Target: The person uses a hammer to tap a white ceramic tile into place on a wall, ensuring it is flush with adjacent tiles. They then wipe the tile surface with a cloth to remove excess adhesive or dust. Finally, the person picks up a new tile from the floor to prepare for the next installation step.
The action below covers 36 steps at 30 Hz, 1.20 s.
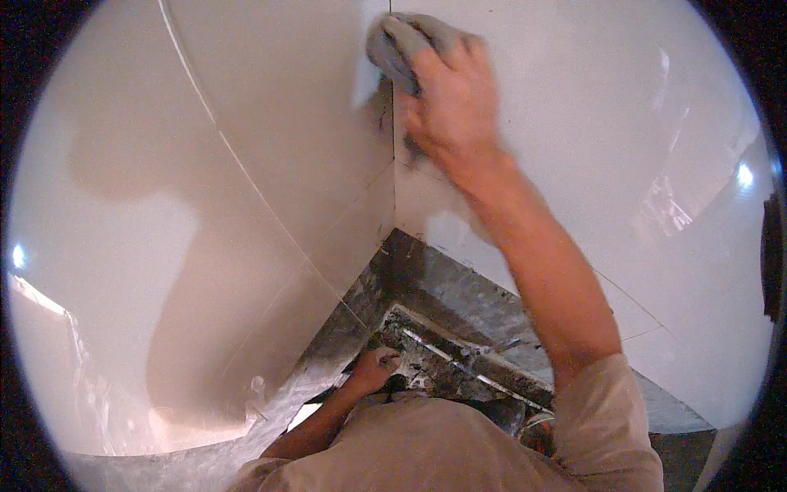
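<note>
my right hand [459, 102] is up high at the corner, fingers closed around a grey wad [393, 56]. the grip is narrow, bunched over the wad, with my thumb side toward the lower edge of it. the wad sits at the upright seam [393, 184] where two glossy pale walls meet, the left wall [205, 271] and the right wall [590, 123]. dark patches show near the seam, just below my fingers. my right forearm [541, 246] stretches up in front of the right wall, bare below the short tan sleeve [607, 410].

my left hand [379, 366] is far below, near the foot of the corner, with its fingers curled. it is small and dim from up here, so i cannot tell whether it holds anything or rests on something. a dark grey band [484, 283] runs along the foot of the right wall, and beside my left hand lies a rough dirty patch with a pale strip [430, 344] slanting across it. a thin curved line runs down the left wall, and a broad shadow falls over that wall too. my tan shirt [434, 451] fills the lower middle.
</note>
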### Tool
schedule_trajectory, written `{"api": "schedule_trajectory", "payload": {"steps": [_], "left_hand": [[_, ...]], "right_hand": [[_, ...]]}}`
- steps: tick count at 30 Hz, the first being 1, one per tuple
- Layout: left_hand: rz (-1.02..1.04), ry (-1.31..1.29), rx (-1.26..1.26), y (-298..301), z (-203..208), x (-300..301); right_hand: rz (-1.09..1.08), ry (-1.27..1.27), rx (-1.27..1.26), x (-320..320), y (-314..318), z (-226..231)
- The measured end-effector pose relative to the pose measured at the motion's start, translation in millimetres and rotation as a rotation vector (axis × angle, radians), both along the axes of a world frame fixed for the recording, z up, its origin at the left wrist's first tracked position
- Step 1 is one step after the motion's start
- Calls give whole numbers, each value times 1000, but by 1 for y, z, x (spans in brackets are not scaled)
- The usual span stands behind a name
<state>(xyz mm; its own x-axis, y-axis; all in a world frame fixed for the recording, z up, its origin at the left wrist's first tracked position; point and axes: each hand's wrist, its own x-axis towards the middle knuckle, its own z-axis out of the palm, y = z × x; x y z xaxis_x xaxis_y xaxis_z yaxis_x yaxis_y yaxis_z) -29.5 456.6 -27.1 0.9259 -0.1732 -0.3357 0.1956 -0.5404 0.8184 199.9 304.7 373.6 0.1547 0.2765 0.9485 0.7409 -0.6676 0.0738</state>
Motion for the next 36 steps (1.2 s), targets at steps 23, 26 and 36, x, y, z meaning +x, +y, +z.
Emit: {"api": "schedule_trajectory", "payload": {"steps": [23,26,36], "left_hand": [[166,-88,-35,-3,29,-23],[208,-97,-18,11,2,-39],[338,83,-170,52,-30,-102]], "right_hand": [[-282,196,-829,-12,-37,-195],[-307,410,-1065,-7,-18,-210],[-160,1159,563,-20,47,-277]]}}
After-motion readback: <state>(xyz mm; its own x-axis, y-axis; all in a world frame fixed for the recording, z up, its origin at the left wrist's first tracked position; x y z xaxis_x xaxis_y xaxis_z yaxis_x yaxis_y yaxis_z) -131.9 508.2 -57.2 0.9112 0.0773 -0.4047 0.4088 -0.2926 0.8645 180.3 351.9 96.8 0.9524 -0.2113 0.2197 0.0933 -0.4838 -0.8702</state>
